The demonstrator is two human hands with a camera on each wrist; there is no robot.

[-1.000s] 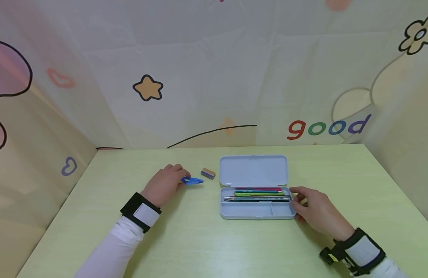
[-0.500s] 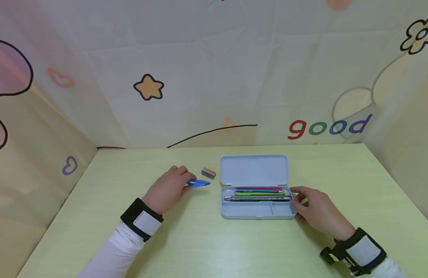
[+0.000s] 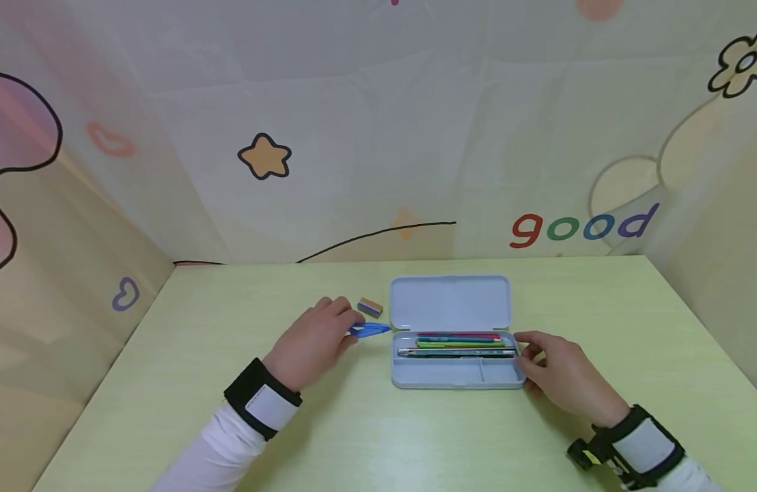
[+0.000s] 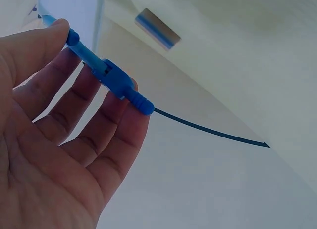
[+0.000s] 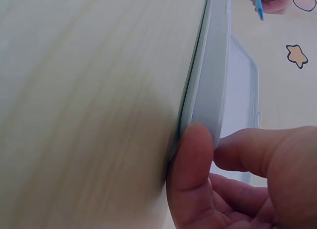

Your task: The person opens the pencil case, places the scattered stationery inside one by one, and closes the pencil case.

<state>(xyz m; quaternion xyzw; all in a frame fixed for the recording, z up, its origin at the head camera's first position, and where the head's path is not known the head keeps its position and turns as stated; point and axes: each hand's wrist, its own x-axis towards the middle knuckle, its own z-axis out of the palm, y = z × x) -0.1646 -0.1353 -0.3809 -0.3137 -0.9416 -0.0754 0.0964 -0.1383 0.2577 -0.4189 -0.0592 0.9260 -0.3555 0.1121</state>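
Observation:
My left hand [image 3: 317, 342] pinches a blue drawing compass [image 4: 116, 80] between thumb and fingertips. In the head view the compass points right, its tip right by the left edge of the pale blue pencil case [image 3: 436, 373]. That case lies with its lid [image 3: 449, 303] folded back. Several pencils [image 3: 458, 344] lie along its long rear compartment, while the front compartments hold nothing. At the case's right end, my right hand [image 3: 563, 369] holds the side wall, and the right wrist view shows thumb and finger [image 5: 193, 157] on that edge.
A small eraser [image 3: 370, 307] in a striped sleeve lies left of the open lid, just behind the compass. The light wooden table [image 3: 440, 444] meets a printed cloth backdrop [image 3: 366, 150] at its rear edge, with cloth at both sides too.
My left hand has moved to the right with the compass, bringing its tip up to the pencil case. The right hand has kept its hold on the case.

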